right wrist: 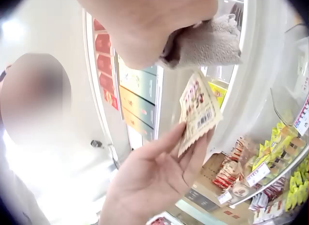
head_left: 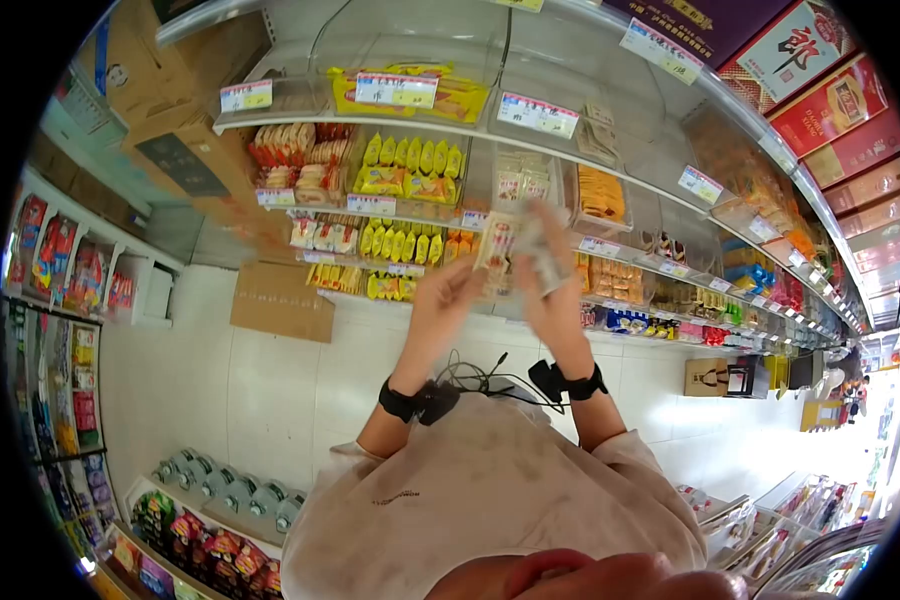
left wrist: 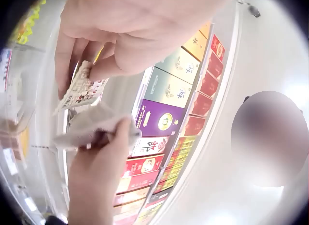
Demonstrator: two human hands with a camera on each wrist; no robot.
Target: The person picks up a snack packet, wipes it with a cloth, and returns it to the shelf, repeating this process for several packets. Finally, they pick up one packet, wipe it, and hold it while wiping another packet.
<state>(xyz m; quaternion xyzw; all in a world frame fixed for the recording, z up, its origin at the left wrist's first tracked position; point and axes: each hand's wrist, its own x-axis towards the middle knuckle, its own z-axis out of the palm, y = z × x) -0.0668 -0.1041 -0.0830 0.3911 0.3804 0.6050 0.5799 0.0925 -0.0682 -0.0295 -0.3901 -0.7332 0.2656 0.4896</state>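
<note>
My left hand [head_left: 446, 298] pinches a small cream snack packet [head_left: 497, 240] with red print by its edge, thumb on one side and fingers on the other. In the right wrist view the packet [right wrist: 198, 109] shows a barcode and serrated ends. Beside it, my right hand [head_left: 553, 310] grips a folded greyish cloth [head_left: 542, 262], blurred in the head view. The cloth [right wrist: 207, 43] looks textured in the right wrist view, close to the packet. Behind both hands is a clear shelf bin with similar pale packets [head_left: 522, 178].
Shelves hold yellow snack packets [head_left: 410, 165], an orange-packet bin [head_left: 600, 192] and price tags [head_left: 538, 115]. Boxed goods [head_left: 815, 110] line the upper right. A flat cardboard piece [head_left: 283, 301] lies on the floor. Cables [head_left: 480, 378] hang between the wrists. Large bottles [head_left: 240, 490] stand lower left.
</note>
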